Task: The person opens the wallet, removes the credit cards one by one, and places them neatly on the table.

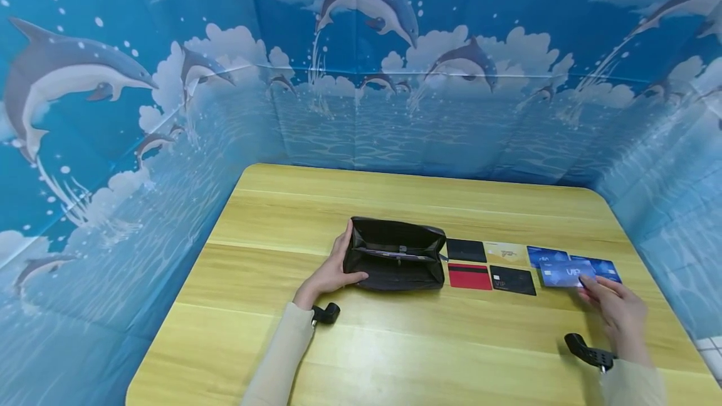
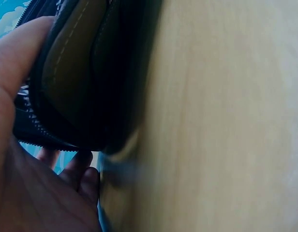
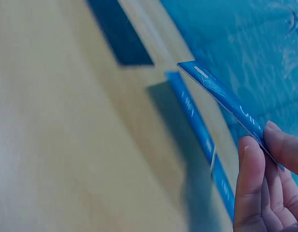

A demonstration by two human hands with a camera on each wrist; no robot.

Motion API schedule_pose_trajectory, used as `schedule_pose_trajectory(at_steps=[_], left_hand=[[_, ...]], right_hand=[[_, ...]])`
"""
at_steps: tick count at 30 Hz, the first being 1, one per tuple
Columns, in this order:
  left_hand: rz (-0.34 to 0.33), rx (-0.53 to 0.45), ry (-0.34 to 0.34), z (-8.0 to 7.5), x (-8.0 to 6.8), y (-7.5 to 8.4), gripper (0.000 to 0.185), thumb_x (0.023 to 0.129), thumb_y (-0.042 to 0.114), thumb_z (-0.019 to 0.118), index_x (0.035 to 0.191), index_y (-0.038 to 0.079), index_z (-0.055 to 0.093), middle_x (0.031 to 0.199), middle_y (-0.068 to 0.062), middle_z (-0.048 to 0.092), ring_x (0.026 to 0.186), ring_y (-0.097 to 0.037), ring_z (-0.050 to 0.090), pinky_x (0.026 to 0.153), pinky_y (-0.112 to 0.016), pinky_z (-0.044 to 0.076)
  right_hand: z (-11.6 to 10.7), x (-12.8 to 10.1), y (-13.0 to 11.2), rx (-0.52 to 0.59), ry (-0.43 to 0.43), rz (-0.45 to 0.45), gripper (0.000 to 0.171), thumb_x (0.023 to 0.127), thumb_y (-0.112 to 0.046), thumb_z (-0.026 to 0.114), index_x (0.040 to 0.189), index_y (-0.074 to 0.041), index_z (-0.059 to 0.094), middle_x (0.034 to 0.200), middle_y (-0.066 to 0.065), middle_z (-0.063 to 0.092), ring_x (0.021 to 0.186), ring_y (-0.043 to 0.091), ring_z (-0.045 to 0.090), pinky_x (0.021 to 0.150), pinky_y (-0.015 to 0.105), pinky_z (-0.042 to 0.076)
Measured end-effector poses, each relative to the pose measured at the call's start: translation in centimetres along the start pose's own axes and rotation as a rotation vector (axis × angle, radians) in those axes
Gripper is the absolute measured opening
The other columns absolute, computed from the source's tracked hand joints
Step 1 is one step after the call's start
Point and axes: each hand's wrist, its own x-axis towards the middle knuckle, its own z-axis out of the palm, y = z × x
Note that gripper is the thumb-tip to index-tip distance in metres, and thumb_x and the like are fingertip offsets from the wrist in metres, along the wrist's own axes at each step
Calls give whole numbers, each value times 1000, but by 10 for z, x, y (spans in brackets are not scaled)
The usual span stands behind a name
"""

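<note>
A dark zip-around wallet (image 1: 395, 277) lies unzipped and spread wide on the table, with something thin and pale showing in its middle section. My left hand (image 1: 329, 275) grips the wallet's left end, thumb at the near edge. In the left wrist view, the fingers reach around the zipped edge of the wallet (image 2: 71, 77). Between thumb and fingers, my right hand (image 1: 617, 309) pinches a blue VIP card (image 1: 555, 273). The right wrist view shows that card (image 3: 219, 96) raised above the table, over two other blue cards (image 3: 192, 113).
Right of the wallet lie a black card (image 1: 465, 250), a gold card (image 1: 507, 254), a red card (image 1: 470, 276) and a black VIP card (image 1: 513, 280). The wooden table (image 1: 293, 205) has a dolphin-printed curtain (image 1: 361, 124) behind it and at both sides.
</note>
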Motion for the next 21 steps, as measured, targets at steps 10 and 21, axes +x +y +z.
schedule_pose_trajectory(at_steps=[10,21], left_hand=[[29,-20,-28,-9,-12,39,109,85,11,72,151,17,-15,155,-18,-3,140,-35,6,104,-58,22],[29,-25,-36,-11,-11,40,107,87,13,71,151,22,-15,155,-17,-2,140,-34,7,105,-56,22]], right_hand=[[-18,4,12,-69,45,70,20,69,-8,85,65,-15,66,65,4,67,60,19,68,60,32,55],[-11,0,14,-390,120,36,25,70,-29,86,60,-23,64,58,-4,63,55,12,63,50,29,52]])
